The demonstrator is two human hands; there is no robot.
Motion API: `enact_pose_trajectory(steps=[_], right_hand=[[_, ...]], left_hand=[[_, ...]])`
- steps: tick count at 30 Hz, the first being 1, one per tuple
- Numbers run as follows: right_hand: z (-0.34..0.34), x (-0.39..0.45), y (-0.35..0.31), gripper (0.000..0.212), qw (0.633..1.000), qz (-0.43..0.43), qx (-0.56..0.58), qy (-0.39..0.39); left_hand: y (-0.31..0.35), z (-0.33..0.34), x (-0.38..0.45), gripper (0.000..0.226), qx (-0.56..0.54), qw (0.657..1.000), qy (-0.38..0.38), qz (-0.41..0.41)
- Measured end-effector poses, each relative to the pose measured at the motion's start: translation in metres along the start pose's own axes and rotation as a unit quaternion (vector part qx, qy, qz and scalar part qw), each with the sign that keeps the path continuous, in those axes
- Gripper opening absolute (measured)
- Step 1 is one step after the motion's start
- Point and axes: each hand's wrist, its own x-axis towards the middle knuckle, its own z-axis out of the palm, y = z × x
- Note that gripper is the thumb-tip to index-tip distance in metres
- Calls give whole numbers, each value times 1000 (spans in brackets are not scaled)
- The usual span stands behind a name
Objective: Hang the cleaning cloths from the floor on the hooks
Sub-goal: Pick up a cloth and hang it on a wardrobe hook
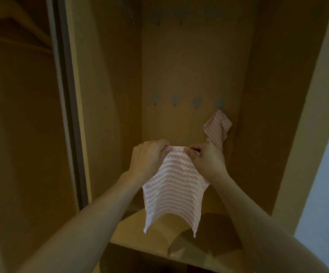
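Observation:
A pink-and-white striped cleaning cloth (174, 186) hangs in front of me, stretched by its top edge between both hands. My left hand (147, 157) pinches its upper left corner and my right hand (206, 157) pinches the upper right. A second striped cloth (217, 126) hangs from the rightmost hook (220, 103) of a lower row on the closet's back panel. Three bare grey hooks (196, 102) stand to its left, above my hands.
I face a narrow wooden closet with side walls (108, 95) close on both sides and a shelf floor (140, 229) below the cloth. Another row of hooks (180, 16) sits high up. A sliding door frame (67, 95) runs down the left.

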Motion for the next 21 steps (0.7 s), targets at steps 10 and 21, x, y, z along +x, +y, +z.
enact_pose_trajectory(steps=[10,21], right_hand=[[48,103,33,18,990,123,4,63],[70,216,89,23,978,170,-42,112]], left_hand=[[-57,73,106,19,-114,993,-27,27],[-67,160,207,17,-170,985,29,-25]])
